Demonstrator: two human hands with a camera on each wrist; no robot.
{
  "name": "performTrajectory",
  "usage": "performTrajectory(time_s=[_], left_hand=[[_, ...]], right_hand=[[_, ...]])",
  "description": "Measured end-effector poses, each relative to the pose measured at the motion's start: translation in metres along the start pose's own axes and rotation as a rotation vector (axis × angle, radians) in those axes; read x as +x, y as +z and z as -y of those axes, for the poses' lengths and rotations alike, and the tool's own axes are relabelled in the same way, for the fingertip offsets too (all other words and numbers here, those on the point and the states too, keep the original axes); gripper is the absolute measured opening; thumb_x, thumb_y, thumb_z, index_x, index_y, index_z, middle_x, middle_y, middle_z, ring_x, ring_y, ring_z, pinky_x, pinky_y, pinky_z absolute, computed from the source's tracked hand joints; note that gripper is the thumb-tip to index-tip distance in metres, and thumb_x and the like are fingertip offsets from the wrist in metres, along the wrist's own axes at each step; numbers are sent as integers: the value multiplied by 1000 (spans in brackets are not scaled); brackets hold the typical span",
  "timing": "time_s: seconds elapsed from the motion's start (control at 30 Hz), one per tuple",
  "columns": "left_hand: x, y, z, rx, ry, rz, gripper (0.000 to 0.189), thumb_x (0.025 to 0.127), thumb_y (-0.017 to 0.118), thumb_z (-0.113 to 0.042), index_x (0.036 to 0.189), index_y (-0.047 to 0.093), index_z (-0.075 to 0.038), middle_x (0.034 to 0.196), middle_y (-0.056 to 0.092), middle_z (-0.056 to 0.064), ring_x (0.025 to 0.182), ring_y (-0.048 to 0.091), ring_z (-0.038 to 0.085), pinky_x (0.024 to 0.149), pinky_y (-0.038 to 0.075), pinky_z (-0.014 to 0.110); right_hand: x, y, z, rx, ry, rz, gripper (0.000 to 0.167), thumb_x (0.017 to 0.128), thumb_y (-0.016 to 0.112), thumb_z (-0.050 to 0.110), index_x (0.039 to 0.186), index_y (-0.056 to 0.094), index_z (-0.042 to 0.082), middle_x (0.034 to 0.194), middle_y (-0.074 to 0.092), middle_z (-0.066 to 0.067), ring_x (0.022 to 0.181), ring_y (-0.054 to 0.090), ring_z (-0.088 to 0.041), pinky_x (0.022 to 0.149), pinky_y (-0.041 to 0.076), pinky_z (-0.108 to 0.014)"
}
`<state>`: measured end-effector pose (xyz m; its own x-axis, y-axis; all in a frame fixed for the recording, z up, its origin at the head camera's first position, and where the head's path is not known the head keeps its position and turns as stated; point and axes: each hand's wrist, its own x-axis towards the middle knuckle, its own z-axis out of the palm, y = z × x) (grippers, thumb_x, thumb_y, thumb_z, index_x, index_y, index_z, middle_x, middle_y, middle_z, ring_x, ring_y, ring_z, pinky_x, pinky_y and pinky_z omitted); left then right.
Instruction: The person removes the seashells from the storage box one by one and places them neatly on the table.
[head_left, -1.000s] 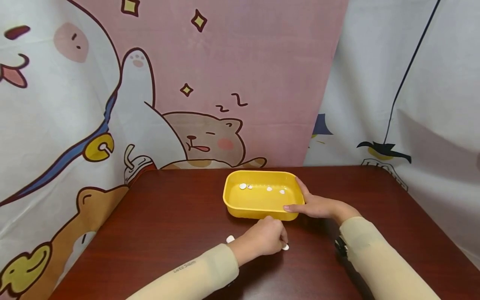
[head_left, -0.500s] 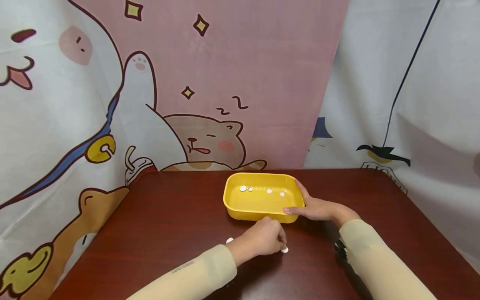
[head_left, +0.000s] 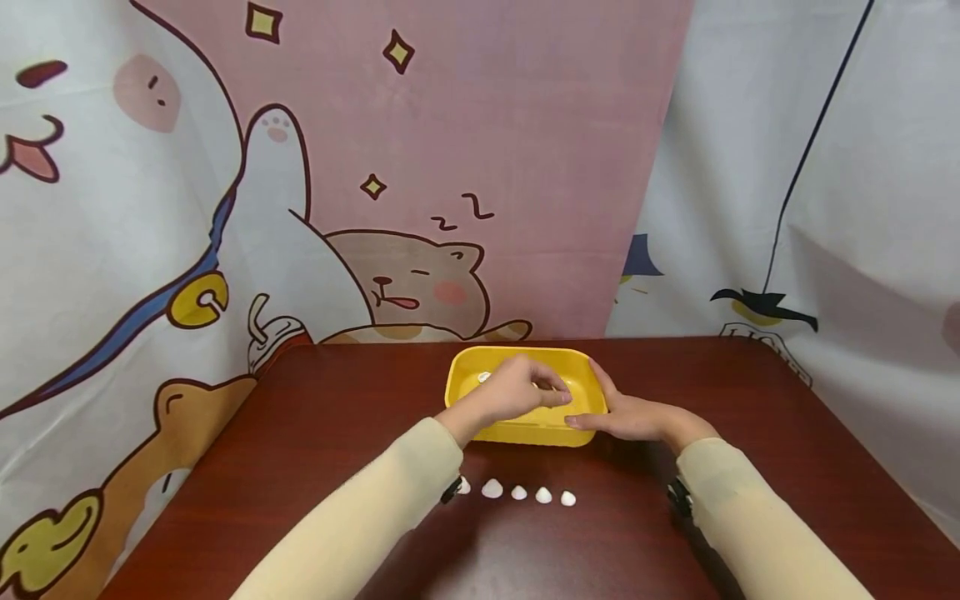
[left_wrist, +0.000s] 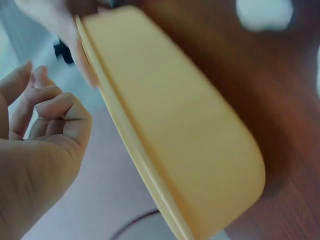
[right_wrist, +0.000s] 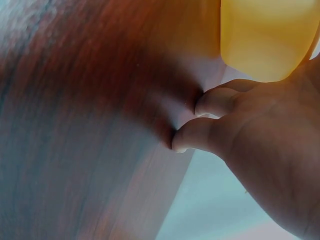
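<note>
A yellow plastic basin (head_left: 517, 434) sits toward the back of the dark wooden table. Above its opening is my left hand (head_left: 516, 392), fingers loosely bent; in the left wrist view nothing shows between thumb and fingers. My right hand (head_left: 637, 415) holds the basin's right end, thumb over the front rim and a finger along the far side. Other fingertips (right_wrist: 182, 140) of that hand touch the tabletop in the right wrist view. Inside the basin a small white shell (head_left: 483, 377) shows; my left hand hides much of the interior. Several white shells (head_left: 492, 489) lie in a row before the basin.
The table (head_left: 337, 417) ends at the back against a cloth (head_left: 570, 167) printed with cartoon animals. My left forearm (head_left: 360, 517) passes beside the left end of the shell row, and a dark wrist device (head_left: 452, 490) partly covers the end shell.
My left hand let go of a shell at the right end of the row, then rose and moved forward over the basin. The right hand and basin stay in place.
</note>
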<state>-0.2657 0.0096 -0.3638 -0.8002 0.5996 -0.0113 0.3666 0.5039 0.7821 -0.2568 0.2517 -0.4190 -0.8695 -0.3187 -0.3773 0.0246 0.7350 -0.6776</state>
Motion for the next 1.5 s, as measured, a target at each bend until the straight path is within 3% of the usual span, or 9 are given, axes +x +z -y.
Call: performTrajectory(time_s=[0.13,0.27,0.53,0.7,0.83,0.97,1.07,1.27,1.5], left_hand=[[22,-13,12,-153,-65,-79,19,97,80,-24,112,82,-13,100,71,2,86,59,18,73,50,30],[37,-16,24,-207,-128,-113,28,98,79,-22,123,79,-9,116,67,8,101,64,32,89,58,45],[62,-12,58,36,-199,-49,29,96,81,-20,124,80,-15,132,74,5,109,67,20,98,57,37],[70,-15,61,258,-183,33,31,96,81,-22,127,79,-18,140,71,3,123,63,21,106,54,34],[79,-22,60,362,-200,90,34,96,81,-23,130,78,-20,137,71,2,106,63,17,92,55,27],[90,-28,57,389,-246,173,35,95,81,-22,130,78,-20,113,73,2,81,61,18,73,52,27],[98,-31,46,400,-278,271,38,95,82,-27,132,76,-25,102,68,-1,82,63,19,75,55,31],[111,-34,22,340,-89,489,42,98,78,-31,139,72,-23,116,77,7,94,71,28,91,62,41],[112,-38,41,92,-40,363,34,100,77,-25,133,76,-16,113,73,26,80,67,31,89,64,43]], right_hand=[[-1,1,-2,-4,14,-8,129,92,63,74,166,-27,17,171,15,-30,153,30,-52,122,27,-76],[-1,2,-3,-1,17,-11,128,93,63,73,166,-26,18,171,16,-30,152,32,-51,122,28,-76],[-1,2,-1,5,27,-15,128,92,63,74,166,-26,20,172,15,-30,153,29,-51,123,25,-76],[-1,4,-3,25,27,-10,131,91,65,75,167,-26,20,172,16,-29,153,30,-50,123,24,-76],[1,4,-4,27,17,-1,131,90,66,76,167,-26,22,172,18,-28,153,31,-48,124,25,-75],[1,2,-4,19,9,-10,131,90,66,75,167,-25,22,172,18,-28,153,31,-48,124,25,-74],[2,0,-4,15,5,-16,131,90,66,75,167,-25,21,173,17,-28,154,31,-48,124,25,-74],[1,1,-3,7,-10,-18,131,90,66,75,167,-25,22,175,15,-28,157,30,-49,124,27,-74],[-2,3,-5,-4,-6,-33,132,88,67,77,168,-23,21,175,14,-29,158,29,-49,123,29,-73]])
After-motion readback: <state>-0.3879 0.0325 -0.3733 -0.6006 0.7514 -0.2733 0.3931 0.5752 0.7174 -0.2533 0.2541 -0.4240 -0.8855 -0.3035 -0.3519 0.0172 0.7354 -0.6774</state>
